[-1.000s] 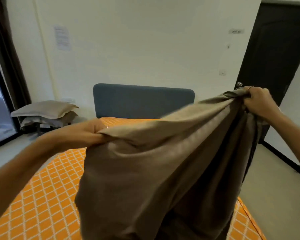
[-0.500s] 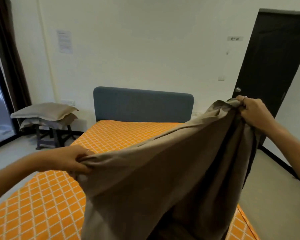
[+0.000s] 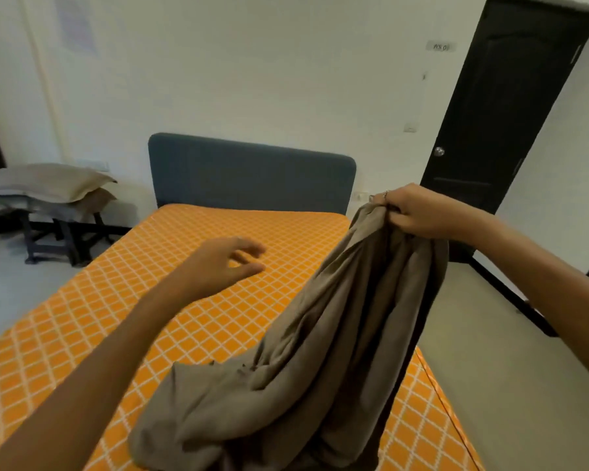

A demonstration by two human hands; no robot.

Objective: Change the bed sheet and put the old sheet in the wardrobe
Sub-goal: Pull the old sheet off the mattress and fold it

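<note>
Right hand (image 3: 419,212) is gripping the top edge of a brown sheet (image 3: 320,351), fingers curled tight round a bunched fold, w/ a ring showing on one finger. It's holding that end up in the air, near the right side of the bed, roughly level w/ the bottom of the headboard (image 3: 252,175). The sheet is hanging down from the fist in long folds and its lower part is lying piled on the orange mattress (image 3: 191,260), at the near right corner, close to the camera.

Left hand (image 3: 218,266) is hovering over the middle of the mattress, not touching anything. Fingers are spread and loosely bent, thumb apart from the rest, nothing in the palm. It's blurred a bit, so exact finger pose is hard to tell. Well apart from the sheet, w/ bare mattress between them.

The mattress is showing an orange cover w/ a white diamond grid. The blue-grey headboard is standing against the white wall at the far end.

To the far left, two pillows (image 3: 48,185) in brown covers are sitting stacked on a dark stool (image 3: 58,239), beside the bed on the grey floor. A dark door (image 3: 504,107) w/ a round knob is standing shut at the right, behind the right hand. A small label and a switch plate are on the wall beside the door; text too small to read
</note>
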